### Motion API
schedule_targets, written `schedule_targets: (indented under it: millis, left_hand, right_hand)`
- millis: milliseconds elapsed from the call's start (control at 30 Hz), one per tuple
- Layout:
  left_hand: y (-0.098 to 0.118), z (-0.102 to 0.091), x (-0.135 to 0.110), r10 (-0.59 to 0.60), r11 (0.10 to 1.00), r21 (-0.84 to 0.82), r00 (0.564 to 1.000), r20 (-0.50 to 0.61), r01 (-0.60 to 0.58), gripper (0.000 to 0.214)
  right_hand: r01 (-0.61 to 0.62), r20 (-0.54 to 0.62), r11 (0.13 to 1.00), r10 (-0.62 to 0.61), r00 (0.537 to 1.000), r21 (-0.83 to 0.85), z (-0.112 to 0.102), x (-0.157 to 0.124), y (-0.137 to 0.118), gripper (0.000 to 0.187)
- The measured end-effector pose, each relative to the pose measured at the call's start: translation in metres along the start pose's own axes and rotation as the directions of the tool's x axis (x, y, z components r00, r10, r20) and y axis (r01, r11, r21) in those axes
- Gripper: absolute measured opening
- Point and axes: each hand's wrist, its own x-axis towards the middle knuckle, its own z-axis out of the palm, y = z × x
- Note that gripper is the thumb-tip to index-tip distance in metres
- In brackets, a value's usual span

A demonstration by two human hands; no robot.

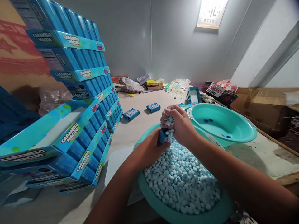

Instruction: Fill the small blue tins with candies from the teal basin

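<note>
A teal basin (163, 208) in front of me is heaped with small pale-blue and white candies (182, 183). Over its far side my left hand (149, 149) is closed around a small blue box (163, 136), held upright. My right hand (179, 124) is cupped shut on a handful of candies (170, 122), right above the box's open top, with some of them dropping towards it. Both forearms reach in from the bottom edge.
A second teal basin (243, 137), nearly empty, sits behind on the right. Stacked blue display cartons (79, 74) fill the left side. Two small blue boxes (130, 114) lie on the table beyond. Clutter lines the back wall; a cardboard box (261, 102) stands at the right.
</note>
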Motion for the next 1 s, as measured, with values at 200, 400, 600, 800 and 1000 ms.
schedule_targets:
  millis: [200,400,600,800,1000]
  left_hand:
    - [-0.0007,0.0007,0.0021,0.029,0.999,0.015,1.0,-0.004,-0.029,0.033]
    - [0.0023,0.0009,0.0027,0.041,0.999,0.001,0.999,-0.002,-0.041,0.034]
    - [0.0033,0.0005,0.0021,0.036,0.999,-0.006,0.999,0.002,-0.036,0.033]
    - [0.002,0.0,-0.0001,0.042,0.999,0.002,0.999,0.003,-0.042,0.038]
    - [0.0047,-0.0026,-0.0025,-0.008,0.999,0.033,0.999,0.032,0.007,0.045]
  right_hand:
    - [-0.031,0.026,0.999,0.03,0.999,0.026,0.0001,-0.0014,-0.0028,0.022]
    - [-0.033,0.043,0.999,0.032,0.999,0.027,-0.001,-0.0011,-0.0029,0.02]
    - [-0.024,0.091,0.998,0.019,0.996,0.057,-0.0023,-0.0012,-0.0031,0.02]
    - [-0.023,0.125,0.997,0.014,0.992,0.068,-0.0041,-0.0021,-0.0025,0.017]
    - [0.004,0.151,0.999,-0.011,0.988,0.048,-0.0044,-0.0025,-0.0021,0.019]
